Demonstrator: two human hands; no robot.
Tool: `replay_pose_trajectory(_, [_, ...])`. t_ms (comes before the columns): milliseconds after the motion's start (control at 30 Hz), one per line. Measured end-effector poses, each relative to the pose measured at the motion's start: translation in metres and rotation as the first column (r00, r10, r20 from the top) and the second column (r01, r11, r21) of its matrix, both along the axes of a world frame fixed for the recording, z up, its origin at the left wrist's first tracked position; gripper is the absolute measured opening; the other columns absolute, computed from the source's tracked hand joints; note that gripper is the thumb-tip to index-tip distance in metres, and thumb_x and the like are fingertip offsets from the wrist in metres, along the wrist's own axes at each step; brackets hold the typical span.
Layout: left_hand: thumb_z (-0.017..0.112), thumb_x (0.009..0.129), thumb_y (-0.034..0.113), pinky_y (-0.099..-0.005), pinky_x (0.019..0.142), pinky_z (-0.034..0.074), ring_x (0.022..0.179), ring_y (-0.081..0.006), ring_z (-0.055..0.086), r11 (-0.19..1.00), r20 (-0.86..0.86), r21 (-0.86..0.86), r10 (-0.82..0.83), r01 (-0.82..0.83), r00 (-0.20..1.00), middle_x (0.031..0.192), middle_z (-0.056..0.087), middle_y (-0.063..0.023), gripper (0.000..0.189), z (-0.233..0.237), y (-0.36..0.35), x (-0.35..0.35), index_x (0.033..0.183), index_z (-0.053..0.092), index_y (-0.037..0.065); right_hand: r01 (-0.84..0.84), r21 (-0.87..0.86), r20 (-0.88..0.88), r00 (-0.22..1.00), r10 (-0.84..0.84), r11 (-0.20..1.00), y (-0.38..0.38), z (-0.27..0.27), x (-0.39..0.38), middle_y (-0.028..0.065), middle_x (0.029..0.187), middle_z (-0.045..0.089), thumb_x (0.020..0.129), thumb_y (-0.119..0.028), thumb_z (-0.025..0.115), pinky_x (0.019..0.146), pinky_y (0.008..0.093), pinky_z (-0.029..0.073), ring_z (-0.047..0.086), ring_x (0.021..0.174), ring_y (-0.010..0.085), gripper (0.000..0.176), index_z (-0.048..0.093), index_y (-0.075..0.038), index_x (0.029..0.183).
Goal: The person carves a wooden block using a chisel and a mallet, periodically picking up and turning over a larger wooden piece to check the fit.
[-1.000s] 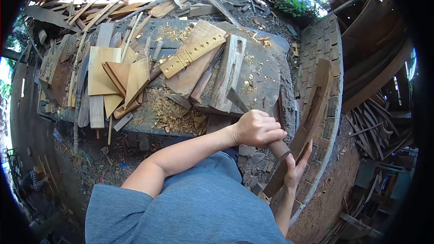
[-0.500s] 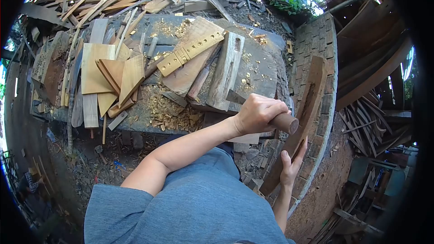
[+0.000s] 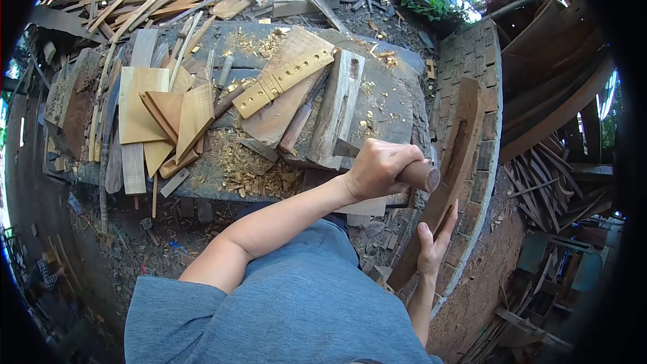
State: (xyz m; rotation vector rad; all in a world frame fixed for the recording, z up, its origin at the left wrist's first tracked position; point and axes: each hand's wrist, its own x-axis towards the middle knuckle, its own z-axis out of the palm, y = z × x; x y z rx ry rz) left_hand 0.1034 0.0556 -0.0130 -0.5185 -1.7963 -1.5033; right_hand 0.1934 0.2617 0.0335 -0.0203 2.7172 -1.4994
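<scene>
My left hand (image 3: pixel 384 170) is closed around the thick round wooden handle (image 3: pixel 421 176) of a bladed tool. Its flat grey blade (image 3: pixel 347 149) points left over the bench, overlapping the end of a weathered slotted wood block (image 3: pixel 331 125). My right hand (image 3: pixel 435 246) is at the lower part of a long brown plank (image 3: pixel 465 118), thumb on the near side and fingers along its far edge. A dark groove runs lengthwise in the plank, which slants up in front of the brick ledge. The tool's handle end overlaps the plank's left edge in this view.
A shaving-strewn workbench (image 3: pixel 394 108) bears a yellow strip with holes (image 3: pixel 286 84), a wide board (image 3: pixel 296 44) and stacked cut pieces (image 3: pixel 143 111). The brick ledge (image 3: pixel 488 61) borders the right. Scrap wood (image 3: pixel 559 182) lies beyond it, with more piled at the back left.
My left hand and the tool's handle have shifted slightly left and up. The plank's top end sits a little higher and further left; my right hand keeps its place on it.
</scene>
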Motion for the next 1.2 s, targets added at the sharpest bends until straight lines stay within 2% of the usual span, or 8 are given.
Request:
replay_pose_trajectory(233, [0.079,0.075,0.015,-0.0336,0.053,0.051,0.061,-0.0252,0.067,0.999,0.048,-0.048,-0.015,0.018,0.999,0.070,0.066,-0.0075,0.022,-0.004,0.000,-0.001,0.084,0.060,0.009,0.069,0.026,-0.036,0.997,-0.068,0.997,0.010,0.017,-0.004,0.0165,0.134,0.045,0.082,-0.032,0.067,0.095,0.0412,0.044,0.052,0.112,0.0270,0.091,0.017,-0.009,0.154])
replay_pose_trajectory(400, [0.080,0.064,0.012,-0.0340,0.055,0.052,0.065,-0.0246,0.068,0.992,0.051,-0.117,-0.044,0.050,0.998,0.074,0.067,-0.0060,0.031,-0.008,0.014,-0.007,0.087,0.060,0.010,-0.052,-0.517,-0.219,0.973,-0.074,0.855,0.031,0.053,0.003,0.0129,0.086,0.051,0.080,-0.053,0.064,0.063,0.0280,0.048,0.055,0.067,0.0173,0.074,0.040,-0.005,0.131])
replay_pose_trajectory(467, [0.080,0.062,0.011,-0.0343,0.056,0.052,0.065,-0.0247,0.068,0.992,0.054,-0.114,-0.042,0.048,0.998,0.074,0.067,-0.0061,0.033,-0.010,0.015,-0.007,0.088,0.060,0.010,-0.146,-0.508,-0.282,0.959,-0.003,0.849,0.029,0.034,0.002,0.0135,0.088,0.051,0.078,-0.054,0.063,0.063,0.0280,0.047,0.055,0.068,0.0177,0.077,0.039,-0.005,0.132])
replay_pose_trajectory(533, [0.079,0.061,0.010,-0.0346,0.056,0.053,0.066,-0.0249,0.069,0.993,0.048,-0.109,-0.048,0.053,0.998,0.074,0.066,-0.0061,0.034,-0.009,0.017,-0.006,0.089,0.060,0.010,0.017,0.230,-0.380,0.922,0.074,0.973,0.013,0.016,-0.001,0.0128,0.084,0.051,0.077,-0.049,0.065,0.063,0.0290,0.048,0.055,0.067,0.0182,0.077,0.040,-0.005,0.134])
replay_pose_trajectory(733, [0.078,0.061,0.008,-0.0354,0.056,0.053,0.066,-0.0255,0.069,0.998,0.110,-0.049,-0.025,0.030,0.994,0.075,0.067,-0.0078,0.035,-0.006,0.006,-0.008,0.091,0.060,0.009,0.174,-0.512,-0.044,0.973,-0.228,0.841,0.016,0.044,0.006,0.0079,0.074,0.047,0.078,-0.052,0.062,0.052,0.0283,0.045,0.050,0.058,0.0143,0.063,0.044,0.003,0.101])
replay_pose_trajectory(933, [0.078,0.062,0.009,-0.0343,0.056,0.052,0.066,-0.0254,0.068,0.994,0.117,-0.110,-0.018,0.030,0.993,0.074,0.067,-0.0080,0.032,-0.008,0.011,-0.008,0.088,0.060,0.010,-0.095,-0.004,-0.142,0.985,0.094,0.995,0.023,0.015,0.004,0.0111,0.081,0.053,0.074,-0.046,0.068,0.056,0.0285,0.048,0.054,0.061,0.0189,0.092,0.027,-0.007,0.146])
replay_pose_trajectory(1067, [0.078,0.064,0.011,-0.0347,0.056,0.052,0.065,-0.0251,0.068,0.992,0.083,-0.124,0.007,0.003,0.996,0.072,0.066,-0.0068,0.029,-0.006,0.015,-0.010,0.086,0.059,0.011,0.000,-0.501,-0.107,0.992,-0.062,0.865,0.021,0.035,0.012,0.0051,0.076,0.049,0.075,-0.047,0.070,0.051,0.0262,0.047,0.053,0.060,0.0124,0.058,0.043,-0.002,0.100])
replay_pose_trajectory(1200, [0.078,0.064,0.012,-0.0348,0.055,0.052,0.065,-0.0235,0.068,0.987,0.158,-0.163,0.019,0.007,0.987,0.073,0.066,-0.0059,0.030,-0.011,0.015,-0.011,0.087,0.059,0.012,-0.072,0.010,-0.189,0.979,0.073,0.997,0.023,-0.006,0.005,0.0071,0.083,0.051,0.077,-0.041,0.069,0.053,0.0271,0.048,0.054,0.062,0.0147,0.078,0.036,-0.002,0.136])
